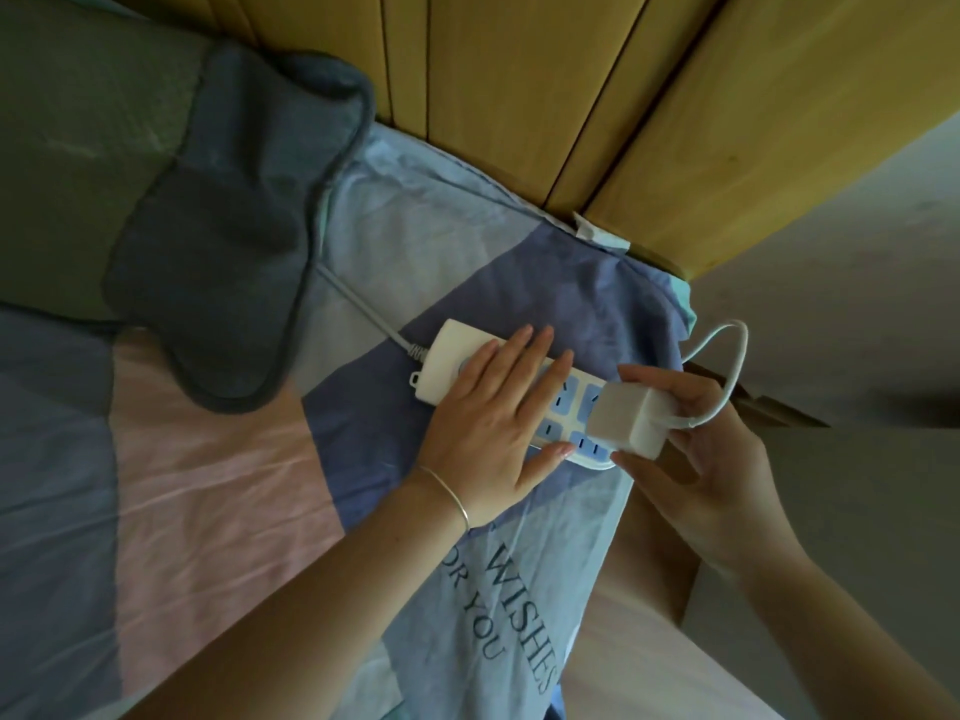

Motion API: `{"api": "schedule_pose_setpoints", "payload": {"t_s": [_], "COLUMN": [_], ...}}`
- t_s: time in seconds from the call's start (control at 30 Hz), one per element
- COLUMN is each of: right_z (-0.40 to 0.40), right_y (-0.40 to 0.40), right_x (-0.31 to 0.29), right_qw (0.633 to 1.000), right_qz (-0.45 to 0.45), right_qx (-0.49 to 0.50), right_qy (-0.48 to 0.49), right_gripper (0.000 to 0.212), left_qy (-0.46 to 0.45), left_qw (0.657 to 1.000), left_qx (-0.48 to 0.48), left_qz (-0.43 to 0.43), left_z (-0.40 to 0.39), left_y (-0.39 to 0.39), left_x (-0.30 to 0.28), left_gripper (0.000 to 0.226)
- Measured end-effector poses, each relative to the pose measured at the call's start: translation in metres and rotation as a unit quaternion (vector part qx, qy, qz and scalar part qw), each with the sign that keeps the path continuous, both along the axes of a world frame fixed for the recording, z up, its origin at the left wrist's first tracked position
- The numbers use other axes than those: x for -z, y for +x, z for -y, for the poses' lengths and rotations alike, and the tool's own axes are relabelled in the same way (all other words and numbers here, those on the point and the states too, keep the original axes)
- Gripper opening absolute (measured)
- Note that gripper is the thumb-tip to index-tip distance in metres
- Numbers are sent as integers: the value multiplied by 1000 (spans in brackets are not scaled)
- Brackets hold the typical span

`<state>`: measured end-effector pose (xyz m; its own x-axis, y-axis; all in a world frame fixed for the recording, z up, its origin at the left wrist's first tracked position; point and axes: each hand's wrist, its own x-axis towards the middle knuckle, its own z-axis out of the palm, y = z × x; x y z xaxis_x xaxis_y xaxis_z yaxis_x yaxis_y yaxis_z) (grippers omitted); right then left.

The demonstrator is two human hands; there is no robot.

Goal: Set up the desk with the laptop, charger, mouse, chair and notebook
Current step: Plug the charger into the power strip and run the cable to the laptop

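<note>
The left hand (pixel 485 423) lies flat with fingers spread, pressing a white power strip (pixel 452 363) down on the bed (pixel 218 459) near its right edge. The right hand (pixel 696 459) pinches the white charger (pixel 626 420) between thumb and fingers, holding it over the strip's end sockets, its cable (pixel 732 350) looping past the bed's edge

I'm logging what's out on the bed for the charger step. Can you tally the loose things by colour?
White: 2, the white plastic power strip with blue sockets and the white square charger brick.
Grey: 1, the dark grey fabric cushion.
Silver: 1, the thin silver bracelet.
Total: 4
</note>
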<state>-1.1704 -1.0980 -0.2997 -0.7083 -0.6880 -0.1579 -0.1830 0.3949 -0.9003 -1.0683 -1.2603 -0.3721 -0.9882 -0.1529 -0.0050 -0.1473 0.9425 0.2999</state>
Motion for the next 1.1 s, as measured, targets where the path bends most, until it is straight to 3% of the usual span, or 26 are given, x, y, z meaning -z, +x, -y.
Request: {"api": "schedule_pose_setpoints", "payload": {"t_s": [0.47,1.1], "right_z": [-1,0], "right_y": [-4,-4], "right_x": [-4,3], "right_qw": [994,996], "right_qz": [-80,-53], "right_qx": [-47,-44], "right_qy": [66,52], "right_gripper": [62,58], "left_qy": [-8,-10], "left_qw": [1000,1000], "left_qx": [-2,-5], "left_qz": [9,1], "left_z": [0,-2], "left_y": [0,0], "left_x": [-2,-1], "left_gripper": [70,69]}}
